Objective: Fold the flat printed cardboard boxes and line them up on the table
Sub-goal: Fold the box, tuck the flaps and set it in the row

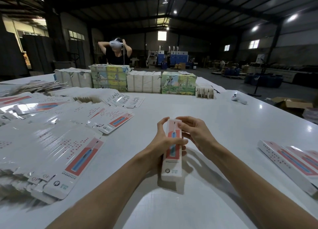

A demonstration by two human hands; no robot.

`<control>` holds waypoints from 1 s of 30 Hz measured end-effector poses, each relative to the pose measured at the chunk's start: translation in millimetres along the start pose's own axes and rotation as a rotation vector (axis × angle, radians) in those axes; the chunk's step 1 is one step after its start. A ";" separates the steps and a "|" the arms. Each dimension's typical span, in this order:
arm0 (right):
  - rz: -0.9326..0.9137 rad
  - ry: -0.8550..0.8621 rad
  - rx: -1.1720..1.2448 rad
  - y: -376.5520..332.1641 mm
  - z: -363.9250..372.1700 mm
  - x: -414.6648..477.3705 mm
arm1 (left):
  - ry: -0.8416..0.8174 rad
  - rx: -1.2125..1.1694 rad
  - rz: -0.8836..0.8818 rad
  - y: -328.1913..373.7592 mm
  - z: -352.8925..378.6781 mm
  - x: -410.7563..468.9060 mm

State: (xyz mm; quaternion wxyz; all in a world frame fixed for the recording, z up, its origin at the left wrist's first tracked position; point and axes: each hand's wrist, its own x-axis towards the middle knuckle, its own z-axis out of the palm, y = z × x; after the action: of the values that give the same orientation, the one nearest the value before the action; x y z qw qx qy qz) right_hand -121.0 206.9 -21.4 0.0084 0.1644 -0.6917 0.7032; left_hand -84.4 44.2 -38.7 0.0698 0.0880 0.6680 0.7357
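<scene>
A wide glossy white table (pixel 223 125) in a dim warehouse. Its left half is covered by a loose spread of flat boxes (pixel 68 142), overlapping one another right up to the left edge. Along the far edge stands a row of wrapped bundles (pixel 144 81), some plain white, some with green and yellow pictures, and behind them a person (pixel 117 54) with both arms raised to a white headset. A small white controller (pixel 239 99) lies alone near the far right edge. At the right edge a few folded boxes (pixel 289 161) lie side by side, touching. Nothing stands between the camera and the hands. Near the middle of the near edge is the box (pixel 173 153) being worked on: long, narrow and white, with a red panel showing a blue toothbrush, its length running away from the viewer. The left hand (pixel 161 142) grips it from the left, thumb across the front. The right hand (pixel 194 134) reaches in from the right, its curled fingers (pixel 179 124) pinching the far end.
</scene>
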 end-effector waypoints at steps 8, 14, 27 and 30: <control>-0.312 0.047 -0.816 -0.4 13.7 -8.4 | 0.079 -0.496 -0.005 12.8 6.8 -7.2; -0.222 -0.223 -0.943 -18.2 28.7 -19.7 | 0.035 -0.734 0.026 15.1 -3.5 -11.7; -0.013 0.043 -1.287 -31.1 -56.5 -69.1 | 0.032 -0.315 -0.027 6.4 1.1 -3.7; 0.180 0.132 -1.303 -17.5 -87.4 -91.9 | -0.003 -0.197 0.007 2.2 -2.2 -5.8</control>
State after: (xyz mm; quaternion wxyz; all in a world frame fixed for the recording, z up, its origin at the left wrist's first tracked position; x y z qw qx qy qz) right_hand -49.1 312.7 -25.8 0.0898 0.0238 -0.9847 0.1473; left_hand -79.2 40.6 -36.9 0.0765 0.0842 0.5919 0.7979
